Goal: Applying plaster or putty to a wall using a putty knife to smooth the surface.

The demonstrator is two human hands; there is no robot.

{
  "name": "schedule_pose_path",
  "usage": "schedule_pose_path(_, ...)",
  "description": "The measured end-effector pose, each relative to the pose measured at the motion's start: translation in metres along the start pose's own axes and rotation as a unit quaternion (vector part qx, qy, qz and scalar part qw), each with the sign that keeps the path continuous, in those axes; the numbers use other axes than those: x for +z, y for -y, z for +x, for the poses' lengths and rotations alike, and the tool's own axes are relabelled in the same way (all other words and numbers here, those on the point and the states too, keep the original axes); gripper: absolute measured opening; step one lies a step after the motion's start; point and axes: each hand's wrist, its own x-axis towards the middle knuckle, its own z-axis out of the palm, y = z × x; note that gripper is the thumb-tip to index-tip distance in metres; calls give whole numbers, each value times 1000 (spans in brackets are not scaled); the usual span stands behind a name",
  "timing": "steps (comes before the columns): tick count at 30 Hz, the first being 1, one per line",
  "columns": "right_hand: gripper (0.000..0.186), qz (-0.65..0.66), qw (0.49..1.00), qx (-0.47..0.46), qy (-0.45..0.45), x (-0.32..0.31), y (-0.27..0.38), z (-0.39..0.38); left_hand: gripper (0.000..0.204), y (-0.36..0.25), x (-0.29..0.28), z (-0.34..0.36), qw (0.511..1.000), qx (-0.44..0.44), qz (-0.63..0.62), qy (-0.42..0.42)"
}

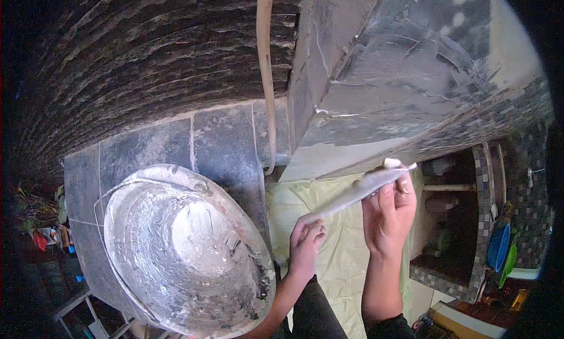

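Observation:
A long, flat grey plastering blade (349, 197), slightly blurred, is held at a slant in front of me. My right hand (385, 218) is closed on its upper right end, with a small pale piece showing above the fingers. The fingers of my left hand (303, 251) are curled at the lower left end and pinch it. To the left of my left hand stands a large bucket (138, 221), its inside coated with white and grey plaster. A lump of wet plaster (202, 236) lies at its bottom.
The bucket stands on a dark tiled ledge (226, 145) below a rough stone wall (194, 51). A pale hose (266, 63) hangs down to the ledge. Smeared grey plaster covers the wall (399, 69) ahead. Yellowish sheeting (338, 257) lies below; at right is a mosaic-edged opening (446, 221).

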Motion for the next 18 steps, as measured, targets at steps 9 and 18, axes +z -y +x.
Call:
schedule_pose_path(9,18,-264,954,-140,29,-1,7,26,15,4,-5,5,1000,15,-1,21)
schedule_pose_path(18,11,-307,931,-196,-38,7,0,46,18,1,-3,3,1000,1,-12,16)
